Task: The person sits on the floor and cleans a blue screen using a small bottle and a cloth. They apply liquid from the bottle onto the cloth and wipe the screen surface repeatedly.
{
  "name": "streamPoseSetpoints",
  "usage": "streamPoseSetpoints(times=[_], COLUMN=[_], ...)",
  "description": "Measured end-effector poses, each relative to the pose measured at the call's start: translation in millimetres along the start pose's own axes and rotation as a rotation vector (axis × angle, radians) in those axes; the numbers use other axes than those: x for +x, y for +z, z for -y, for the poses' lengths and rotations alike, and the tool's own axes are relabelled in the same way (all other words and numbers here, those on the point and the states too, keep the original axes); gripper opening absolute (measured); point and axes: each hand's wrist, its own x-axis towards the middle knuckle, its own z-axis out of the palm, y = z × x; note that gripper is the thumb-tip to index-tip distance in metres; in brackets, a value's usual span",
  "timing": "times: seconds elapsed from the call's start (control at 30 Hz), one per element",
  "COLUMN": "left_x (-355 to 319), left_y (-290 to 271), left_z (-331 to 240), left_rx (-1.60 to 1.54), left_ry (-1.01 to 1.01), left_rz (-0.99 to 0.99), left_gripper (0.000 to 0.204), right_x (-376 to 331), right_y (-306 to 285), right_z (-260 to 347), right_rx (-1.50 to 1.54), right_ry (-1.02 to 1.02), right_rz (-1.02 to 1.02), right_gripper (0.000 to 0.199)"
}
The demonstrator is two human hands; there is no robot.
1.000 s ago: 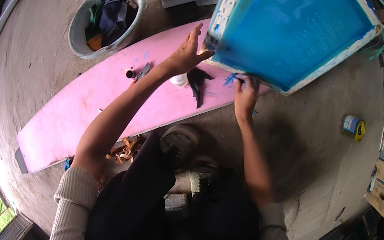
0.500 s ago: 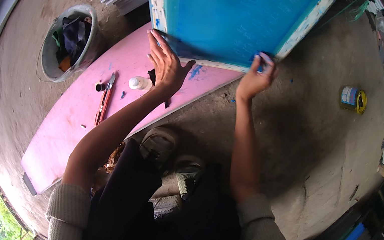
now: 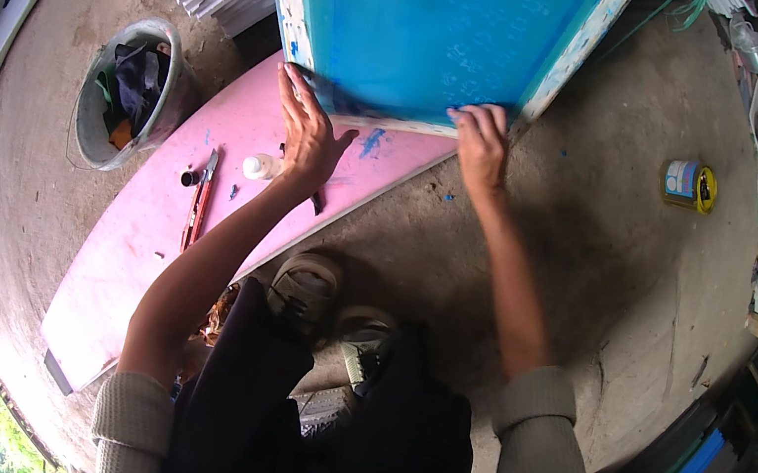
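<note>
Concrete floor [image 3: 584, 271] and a long pink board [image 3: 159, 230] fill this workshop corner. At the top stands a big blue screen [image 3: 434, 25] in a pale frame, tilted, with its lower edge resting on the board. Both hands keep it up, I think, so it does not slide. Left hand [image 3: 307, 129] is spread wide, fingers flat against the lower left edge. Right hand [image 3: 480, 143] curls over the lower edge and grips it. On the board lie a small white bottle [image 3: 258, 166] and a red tool [image 3: 201, 197]. Farther left stands a bucket [image 3: 171, 102] with rags; a tin [image 3: 689, 183] sits well apart on the right.
</note>
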Motion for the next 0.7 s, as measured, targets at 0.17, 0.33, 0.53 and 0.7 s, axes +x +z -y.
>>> streamPoseSetpoints(times=[0.17, 0.33, 0.53, 0.7], left_x=[3.7, 0.5, 0.2, 1.5], left_y=[5.4, 2.8, 3.8, 3.2], left_z=[-4.4, -1.8, -3.1, -0.3], left_rx=[-0.005, 0.035, 0.084, 0.132], left_ry=[-0.014, -0.01, -0.028, -0.012], left_rz=[-0.034, -0.019, -0.011, -0.013], left_gripper=[0.126, 0.125, 0.124, 0.122], right_x=[11.0, 23.5, 31.2, 18.9], right_y=[-8.1, -22.7, -32.4, -19.9], right_z=[-7.0, -13.0, -25.1, -2.0], right_rx=[-0.05, -0.166, -0.169, -0.102], right_ry=[0.052, 0.195, 0.021, -0.129], right_rz=[-0.004, -0.049, 0.098, 0.327], right_gripper=[0.011, 0.013, 0.013, 0.012])
